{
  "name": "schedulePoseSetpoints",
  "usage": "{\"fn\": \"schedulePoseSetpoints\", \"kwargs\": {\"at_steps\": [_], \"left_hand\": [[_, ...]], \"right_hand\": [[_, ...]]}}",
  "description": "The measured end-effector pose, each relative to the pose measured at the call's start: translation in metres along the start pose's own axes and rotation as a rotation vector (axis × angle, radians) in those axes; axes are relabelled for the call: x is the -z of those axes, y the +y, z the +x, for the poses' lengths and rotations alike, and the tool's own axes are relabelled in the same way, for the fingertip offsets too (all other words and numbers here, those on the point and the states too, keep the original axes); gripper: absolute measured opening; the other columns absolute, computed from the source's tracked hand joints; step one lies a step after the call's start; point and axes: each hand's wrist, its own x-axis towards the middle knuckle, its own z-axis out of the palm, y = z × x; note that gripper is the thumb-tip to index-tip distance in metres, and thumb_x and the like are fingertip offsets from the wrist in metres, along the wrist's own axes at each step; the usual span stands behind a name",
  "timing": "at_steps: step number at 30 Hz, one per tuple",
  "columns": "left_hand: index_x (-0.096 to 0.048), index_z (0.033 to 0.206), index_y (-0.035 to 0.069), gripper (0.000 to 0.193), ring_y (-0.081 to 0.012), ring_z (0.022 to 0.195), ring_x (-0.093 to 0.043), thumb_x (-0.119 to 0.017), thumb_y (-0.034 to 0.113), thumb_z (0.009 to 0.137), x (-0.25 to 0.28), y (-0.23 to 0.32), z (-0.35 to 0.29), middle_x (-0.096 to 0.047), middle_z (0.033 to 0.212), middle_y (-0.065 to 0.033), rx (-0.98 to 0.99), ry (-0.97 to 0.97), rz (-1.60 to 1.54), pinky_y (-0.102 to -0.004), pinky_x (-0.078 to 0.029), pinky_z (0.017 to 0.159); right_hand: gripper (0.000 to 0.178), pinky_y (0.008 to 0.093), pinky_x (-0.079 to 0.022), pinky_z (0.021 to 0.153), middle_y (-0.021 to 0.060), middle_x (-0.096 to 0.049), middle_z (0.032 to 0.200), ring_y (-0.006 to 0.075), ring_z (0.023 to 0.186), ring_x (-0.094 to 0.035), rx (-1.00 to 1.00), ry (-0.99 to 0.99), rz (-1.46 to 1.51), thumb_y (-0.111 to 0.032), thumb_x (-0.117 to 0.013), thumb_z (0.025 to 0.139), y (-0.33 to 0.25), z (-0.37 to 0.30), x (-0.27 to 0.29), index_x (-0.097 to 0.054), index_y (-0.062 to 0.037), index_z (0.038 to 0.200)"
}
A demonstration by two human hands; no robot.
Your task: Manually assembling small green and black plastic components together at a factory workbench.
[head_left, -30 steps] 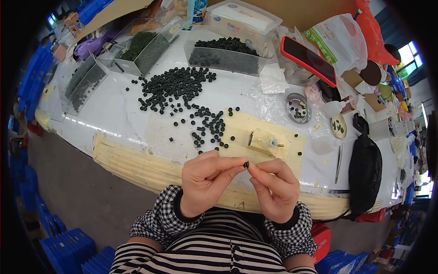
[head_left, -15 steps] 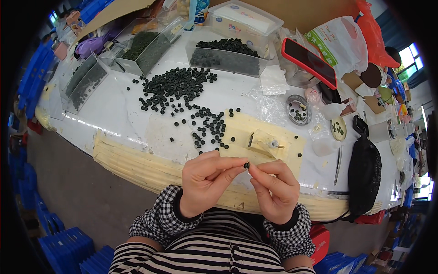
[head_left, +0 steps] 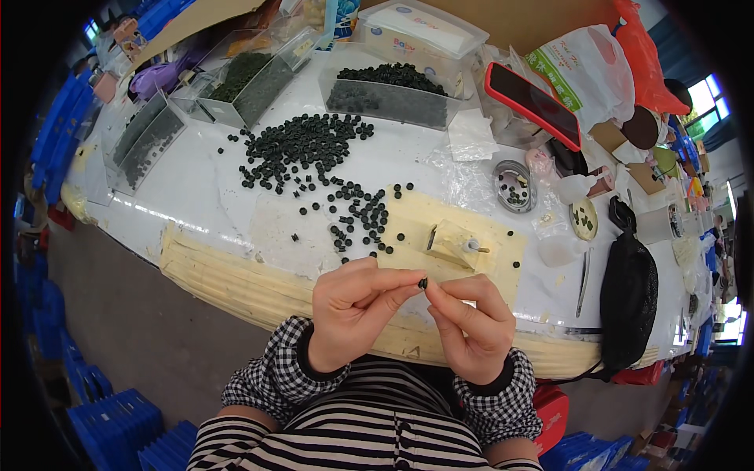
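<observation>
A small black grooved round part [head_left: 423, 283] is pinched between the thumb and forefinger of my left hand [head_left: 353, 310]. From the other side, the fingertips of my right hand [head_left: 473, 320] are pressed together and meet the same part, so both hands hold it just above the table's front edge. Behind my hands stands a cream-coloured block [head_left: 455, 245] with a short pin sticking out to the right, on a yellowish board [head_left: 408, 212]. A large pile of similar black parts [head_left: 302, 145] lies farther left, with a looser scatter [head_left: 365, 216] running toward the board.
Clear bins [head_left: 385, 106] of black and dark green pieces line the back. A red-cased phone [head_left: 534, 106] leans at the back right. Tweezers [head_left: 583, 282], a black mesh pouch [head_left: 628, 298] and a round clear dish [head_left: 514, 188] lie to the right. Padding [head_left: 236, 275] covers the front edge.
My hands and the small black part have shifted very slightly; the grip looks the same. Nothing on the table has visibly moved.
</observation>
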Motion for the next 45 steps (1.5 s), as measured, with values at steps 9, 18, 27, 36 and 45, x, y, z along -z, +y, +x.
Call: {"fn": "schedulePoseSetpoints", "kwargs": {"at_steps": [9, 18, 27, 36, 45], "left_hand": [[-0.073, 0.098, 0.003, 0.022, -0.0080, 0.049, -0.038, -0.072, -0.004, 0.078, 0.027, 0.004, 0.010, -0.049, 0.059, -0.0016, 0.006, -0.010, 0.313, -0.0237, -0.028, 0.046], [-0.073, 0.099, 0.003, 0.019, -0.0011, 0.052, -0.030, -0.071, -0.002, 0.081, 0.016, 0.007, -0.004, -0.043, 0.062, 0.0056, 0.251, -0.097, -0.205, -0.0195, -0.024, 0.048], [-0.073, 0.099, 0.005, 0.019, -0.0018, 0.051, -0.031, -0.072, 0.000, 0.081, 0.009, 0.011, -0.005, -0.045, 0.062, 0.0053, 0.157, -0.100, -0.145, -0.0200, -0.023, 0.048], [-0.074, 0.098, 0.005, 0.020, -0.0049, 0.051, -0.035, -0.073, 0.000, 0.079, 0.009, 0.012, -0.009, -0.046, 0.058, 0.0031, 0.043, -0.089, -0.029, -0.0217, -0.025, 0.047], [-0.075, 0.096, 0.005, 0.025, -0.0052, 0.052, -0.036, -0.075, -0.005, 0.074, 0.001, 0.009, -0.009, -0.043, 0.056, 0.0035, -0.019, -0.026, -0.001, -0.0222, -0.025, 0.047]], "right_hand": [[0.037, 0.0285, -0.048, 0.064, 0.0082, -0.063, 0.088, 0.0204, 0.074, -0.059, -0.066, 0.073, -0.083, 0.008, -0.071, 0.073, -0.002, -0.004, 0.009, -0.071, -0.0029, 0.108], [0.038, 0.0288, -0.048, 0.063, 0.0099, -0.064, 0.089, 0.0212, 0.074, -0.060, 0.003, 0.015, -0.067, 0.006, -0.071, 0.072, -0.010, -0.004, 0.000, -0.070, -0.0022, 0.109], [0.039, 0.0286, -0.049, 0.066, 0.0101, -0.064, 0.093, 0.0214, 0.077, -0.061, 0.017, 0.041, -0.075, 0.006, -0.071, 0.073, -0.013, -0.014, -0.003, -0.069, -0.0010, 0.111], [0.037, 0.0276, -0.049, 0.066, 0.0103, -0.064, 0.094, 0.0209, 0.077, -0.060, -0.007, 0.029, -0.025, 0.005, -0.071, 0.075, -0.015, -0.018, -0.002, -0.069, -0.0011, 0.111], [0.036, 0.0266, -0.048, 0.066, 0.0107, -0.064, 0.094, 0.0206, 0.077, -0.060, -0.080, 0.004, 0.026, 0.006, -0.070, 0.076, -0.014, -0.020, -0.001, -0.069, -0.0014, 0.111]]}}
